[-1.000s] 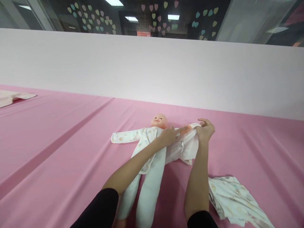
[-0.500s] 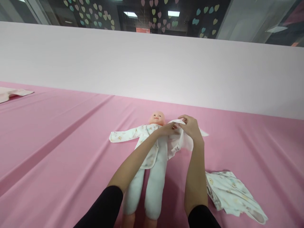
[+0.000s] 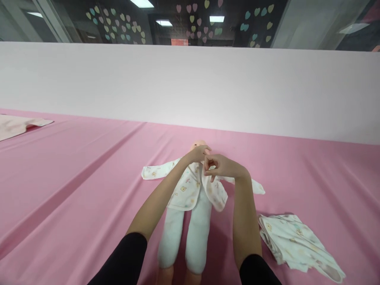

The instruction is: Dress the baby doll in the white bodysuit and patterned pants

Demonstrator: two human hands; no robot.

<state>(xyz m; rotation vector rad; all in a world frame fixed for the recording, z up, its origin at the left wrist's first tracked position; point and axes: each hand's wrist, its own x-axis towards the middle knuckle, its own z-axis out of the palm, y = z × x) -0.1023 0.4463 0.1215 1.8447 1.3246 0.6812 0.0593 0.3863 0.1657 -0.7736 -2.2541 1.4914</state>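
Observation:
A baby doll (image 3: 197, 233) with a white cloth body lies on its back, legs toward me. It wears a white printed baby shirt (image 3: 184, 190), both sleeves spread sideways and the front parted. My right hand (image 3: 221, 164) has its fingers curled closed on the shirt's front panel near the collar, and that panel hangs in folds below it. Over the doll's neck and lower face reaches my left hand (image 3: 199, 153), its visible fingers stretched apart toward the right hand. It hides part of the doll's head, and some of its fingertips are out of sight.
Folded white printed baby clothing (image 3: 299, 243) lies at the lower right. A pale pink cloth (image 3: 20, 126) sits at the far left. Everything rests on a wrinkled pink sheet (image 3: 83, 190), with a low white wall (image 3: 190, 87) behind it.
Both hands have moved left from the sleeve to the collar. The right sleeve now lies stretched outward, and the shirt's right front panel has come over the doll's side.

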